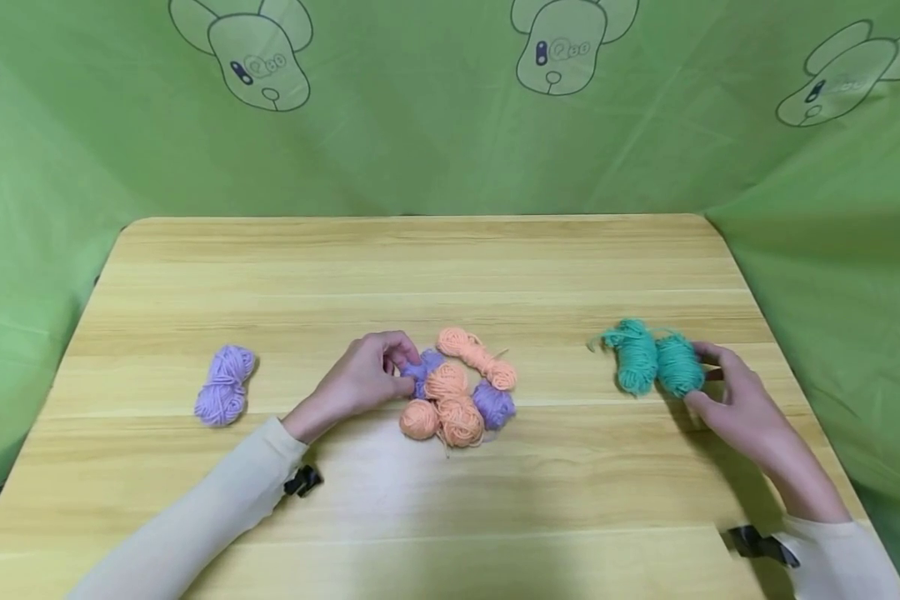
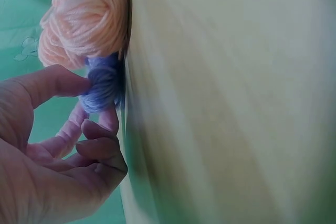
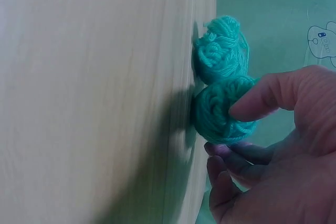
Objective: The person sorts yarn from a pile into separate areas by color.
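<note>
In the head view my left hand pinches a purple yarn skein at the left side of a yarn cluster in mid-table. Its thumb and fingers close around the skein's end in the left wrist view, beside a peach yarn ball. Over on the right, my right hand holds a green yarn ball between thumb and fingers. Another green yarn skein lies right against that ball on its left. The right wrist view shows the thumb pressed on the held green ball.
Peach yarn balls, a peach skein and a second purple ball make up the rest of the cluster. A separate purple skein lies on the left of the wooden table. Green cloth surrounds the table.
</note>
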{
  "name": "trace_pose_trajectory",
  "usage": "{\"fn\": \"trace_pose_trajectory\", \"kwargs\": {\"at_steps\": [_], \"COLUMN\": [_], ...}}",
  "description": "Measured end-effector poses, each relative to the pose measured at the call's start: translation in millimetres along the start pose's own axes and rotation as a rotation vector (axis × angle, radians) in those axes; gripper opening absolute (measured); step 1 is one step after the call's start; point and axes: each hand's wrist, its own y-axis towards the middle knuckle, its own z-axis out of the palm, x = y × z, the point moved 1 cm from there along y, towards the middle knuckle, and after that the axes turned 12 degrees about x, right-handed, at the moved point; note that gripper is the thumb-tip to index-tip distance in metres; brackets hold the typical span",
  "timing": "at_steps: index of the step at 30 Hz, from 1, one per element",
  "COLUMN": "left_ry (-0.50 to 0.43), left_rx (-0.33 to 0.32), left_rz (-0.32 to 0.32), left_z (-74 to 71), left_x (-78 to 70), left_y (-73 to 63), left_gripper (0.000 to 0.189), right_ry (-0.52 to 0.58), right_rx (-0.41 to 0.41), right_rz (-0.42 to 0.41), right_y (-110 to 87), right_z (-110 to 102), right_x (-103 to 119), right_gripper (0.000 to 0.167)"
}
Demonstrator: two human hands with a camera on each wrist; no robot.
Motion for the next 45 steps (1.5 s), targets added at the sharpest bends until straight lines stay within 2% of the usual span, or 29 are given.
{"fn": "trace_pose_trajectory", "kwargs": {"at_steps": [11,15,20,25,31,35,41,45], "left_ry": [-0.006,-0.016,-0.047,-0.064,-0.059,-0.061,-0.039,-0.004], "left_rx": [-0.059,-0.087,-0.126,-0.155,-0.182,-0.201,-0.258,-0.310], "left_rz": [0.001,-0.012,-0.031,-0.033,-0.022,-0.019,-0.052,-0.050], "left_z": [-8.1,-12.4,-18.0,-23.1,-27.5,-32.8,-37.8,-40.7], "left_x": [5.3,8.9,13.9,18.3,20.9,23.4,29.3,29.8], "left_y": [-5.6,-10.4,-17.5,-24.4,-34.5,-46.6,-66.4,-76.0], "left_gripper": [0.025,0.025,0.025,0.024,0.024,0.024,0.024,0.025], "right_ry": [-0.006,0.036,0.104,0.107,0.118,0.128,0.102,0.080], "right_rx": [-0.033,-0.060,-0.169,-0.284,-0.372,-0.390,-0.351,-0.326], "right_rz": [0.003,-0.009,-0.052,-0.071,-0.099,-0.130,-0.183,-0.224], "right_y": [-2.5,-2.8,-2.3,-0.1,6.2,10.6,18.0,26.4], "right_z": [-2,-2,0,3,10,13,18,18], "right_x": [9,13,20,31,47,61,80,95], "right_gripper": [0.080,0.080,0.076,0.069,0.058,0.053,0.049,0.047]}}
